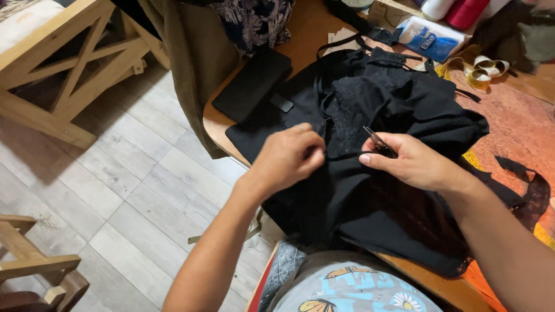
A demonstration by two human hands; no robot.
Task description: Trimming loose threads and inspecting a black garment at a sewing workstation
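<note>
1. Tabletop (300, 34): brown wood with a rounded near-left edge, and a rust-orange mat covered its right part. Pale grey plank floor lay to the left.
2. Black garment (404, 110): large, soft and matte, crumpled across the tabletop's middle. A lace panel ran up its centre, thin straps trailed toward the far edge, and its near hem hung over the tabletop edge toward the person's lap.
3. Black flat case (251, 86): rectangular, fabric-like, lying at an angle at the tabletop's left edge, just beside the garment.
4. Tissue pack (430, 37): blue-and-white soft plastic at the far side, well apart from both hands.
5. Yellow measuring tape (480, 68): loosely coiled, glossy, at the far right beside the garment.
6. Left hand (286, 159): grip closed, fingertips pinching a fold of the black garment and pulling it taut to the left.
7. Right hand (413, 162): grip closed around small scissors, thumb laid along the handle side.
8. Small scissors (377, 140): thin dark metal, blades poking out past the fingers. The long axis ran up-left, with the tips aimed at the lace seam.
9. Key relation: the stretched cloth strip lay between the two grips, roughly left to right. The scissor tips sat just right of the left-hand pinch, so the right hand was nearer the cut point.
</note>
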